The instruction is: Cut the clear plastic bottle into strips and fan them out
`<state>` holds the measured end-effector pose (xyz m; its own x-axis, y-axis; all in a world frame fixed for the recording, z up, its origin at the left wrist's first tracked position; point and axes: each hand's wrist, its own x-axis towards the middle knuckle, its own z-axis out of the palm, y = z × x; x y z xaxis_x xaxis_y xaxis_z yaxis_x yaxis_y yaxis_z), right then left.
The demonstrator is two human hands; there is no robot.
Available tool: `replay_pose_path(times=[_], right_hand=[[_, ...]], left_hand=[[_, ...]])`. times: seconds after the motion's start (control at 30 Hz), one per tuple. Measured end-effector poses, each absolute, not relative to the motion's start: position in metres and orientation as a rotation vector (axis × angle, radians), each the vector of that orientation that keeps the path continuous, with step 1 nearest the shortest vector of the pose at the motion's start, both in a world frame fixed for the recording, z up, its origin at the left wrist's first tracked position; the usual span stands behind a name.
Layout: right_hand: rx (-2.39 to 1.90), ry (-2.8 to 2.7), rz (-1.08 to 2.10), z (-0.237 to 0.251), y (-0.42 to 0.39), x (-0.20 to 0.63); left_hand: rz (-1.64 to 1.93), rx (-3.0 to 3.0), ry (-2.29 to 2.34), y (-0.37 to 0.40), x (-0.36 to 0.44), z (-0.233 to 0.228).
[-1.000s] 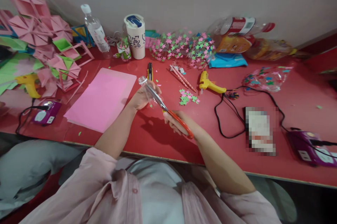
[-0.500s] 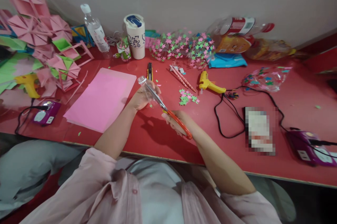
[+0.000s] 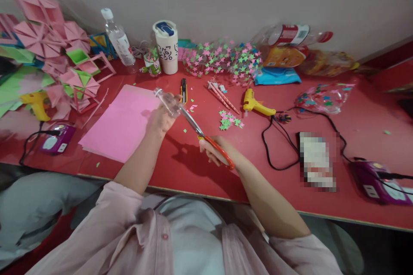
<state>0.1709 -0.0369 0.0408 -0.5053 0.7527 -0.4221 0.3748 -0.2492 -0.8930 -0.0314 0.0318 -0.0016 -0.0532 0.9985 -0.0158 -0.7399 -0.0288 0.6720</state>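
My left hand (image 3: 160, 118) grips a small clear plastic bottle piece (image 3: 166, 100), its neck pointing up and to the left over the pink paper sheet (image 3: 124, 122). My right hand (image 3: 214, 151) holds orange-handled scissors (image 3: 209, 138). Their metal blades reach up-left and touch the bottle piece near my left fingers. Both hands hover above the red table (image 3: 190, 167). A small heap of green and pink paper stars (image 3: 229, 120) lies just right of the scissors.
A yellow glue gun (image 3: 256, 105) with a black cable, a utility knife (image 3: 183, 89), pink sticks (image 3: 222, 94), a white cup (image 3: 167, 47), a water bottle (image 3: 118, 38), star-covered bottles (image 3: 226, 57), folded pink and green paper shapes (image 3: 48, 51) and purple power strips (image 3: 57, 138) surround the hands.
My left hand moved left and up with the bottle piece, now over the pink sheet's edge. The scissors stayed against the piece; my right hand barely shifted.
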Motion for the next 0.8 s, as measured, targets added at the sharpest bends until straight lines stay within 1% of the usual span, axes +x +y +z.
replay_pose_path(times=[0.13,0.2,0.33,0.43,0.7,0.8], right_hand=[[-1.275,-1.509,1.610,0.036,-0.028,0.171],[-1.204,-1.451,1.583,0.033,-0.023,0.171],[-1.025,-1.307,1.701,0.026,-0.019,0.168],[-0.979,-1.244,1.788,0.022,-0.020,0.164],[-0.995,-1.159,1.859,0.023,-0.022,0.161],[-0.990,-1.135,1.803,0.022,-0.021,0.161]], left_hand=[[1.339,0.628,0.599,0.023,-0.022,-0.001],[1.233,0.678,0.579,0.017,-0.013,-0.002],[1.144,0.749,0.586,0.010,-0.002,-0.002],[1.120,0.775,0.595,0.009,-0.001,-0.002],[1.111,0.837,0.628,0.009,0.000,-0.003],[1.080,0.858,0.585,0.009,-0.004,-0.003]])
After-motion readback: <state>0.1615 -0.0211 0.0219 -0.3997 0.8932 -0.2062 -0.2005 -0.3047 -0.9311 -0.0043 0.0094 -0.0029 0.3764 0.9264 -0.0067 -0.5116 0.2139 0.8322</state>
